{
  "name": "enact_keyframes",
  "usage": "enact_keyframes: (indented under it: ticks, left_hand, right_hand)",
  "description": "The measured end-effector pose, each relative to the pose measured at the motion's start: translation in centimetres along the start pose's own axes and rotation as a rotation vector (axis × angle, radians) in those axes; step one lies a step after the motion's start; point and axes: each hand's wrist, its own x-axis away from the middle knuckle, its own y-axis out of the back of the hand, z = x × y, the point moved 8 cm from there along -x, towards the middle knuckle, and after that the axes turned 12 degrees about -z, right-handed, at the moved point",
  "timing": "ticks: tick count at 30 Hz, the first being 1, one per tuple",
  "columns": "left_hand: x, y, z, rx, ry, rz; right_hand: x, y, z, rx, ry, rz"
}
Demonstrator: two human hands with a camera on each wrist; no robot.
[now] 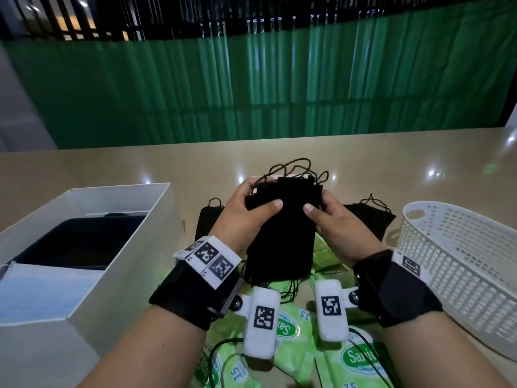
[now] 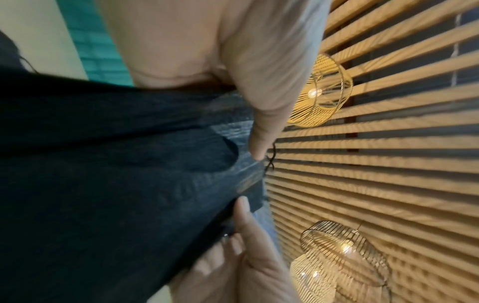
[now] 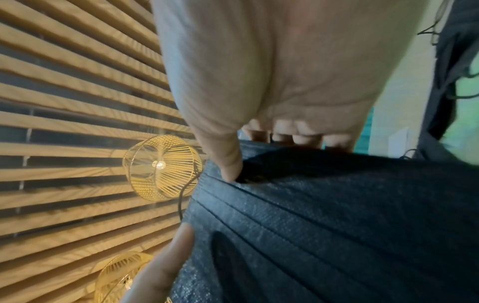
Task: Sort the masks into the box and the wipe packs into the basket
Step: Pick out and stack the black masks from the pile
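You hold a stack of black pleated face masks [image 1: 282, 233] up above the tan table [image 1: 112, 166], between both hands. Your left hand [image 1: 246, 214] grips the stack's left edge, thumb pressed on the front and fingers curled behind. Your right hand [image 1: 333, 219] mirrors it on the right edge, thumb on the front face. In the right wrist view the thumb tip dents the pleated fabric, which suggests soft, thin cloth.

The stack looks light and floppy. Its lower end hangs down past your wrists, and thin ear loops [image 1: 293, 166] spring loose above the top edge and dangle below. Those loops will likely snag or tangle, and loose layers may slide apart, so keep pinching across all layers near the side edges.

The open white box [image 1: 134, 191] stands to your left with dark masks already lying inside. The white lattice basket [image 1: 461, 264] stands to your right; what it holds is not visible. More black masks [image 1: 369, 217] lie flat on the table behind your hands. Green wipe packs [image 1: 361, 359] lie under your wrists, close to you; they look like smooth foil pouches, probably slippery, best taken by the whole flat body.
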Motion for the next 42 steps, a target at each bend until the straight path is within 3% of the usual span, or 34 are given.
enact_keyframes:
  ticks: [5, 11, 15, 21, 30, 36, 39, 42]
  left_hand:
    - [0.9, 0.0, 3.3, -0.128, 0.098, 0.127]
    - [0.5, 1.2, 3.7, -0.001, 0.133, 0.029]
    - [0.4, 1.2, 3.3, 0.008, 0.130, 0.043]
    - [2.0, -1.3, 2.8, -0.101, 0.099, 0.223]
    - [2.1, -1.7, 2.0, -0.116, 0.068, 0.190]
    - [1.1, -0.3, 2.1, -0.083, 0.100, 0.035]
    - [0.9, 0.1, 1.6, -0.126, 0.081, -0.053]
    - [0.3, 1.4, 0.3, 0.087, 0.100, -0.250]
  right_hand:
    - [0.3, 0.1, -1.8, 0.052, -0.022, 0.009]
    - [0.6, 1.0, -1.7, 0.097, 0.010, -0.061]
    - [0.9, 1.2, -1.5, 0.097, 0.035, -0.094]
    - [1.7, -0.4, -1.1, 0.171, 0.059, 0.013]
    - [2.0, -1.5, -1.7, 0.214, 0.067, 0.106]
    - [1.7, -0.8, -1.6, 0.154, 0.054, 0.058]
    - [1.9, -1.3, -2.2, 0.114, 0.013, 0.107]
    - [1.9, -1.5, -2.7, 0.080, -0.040, 0.109]
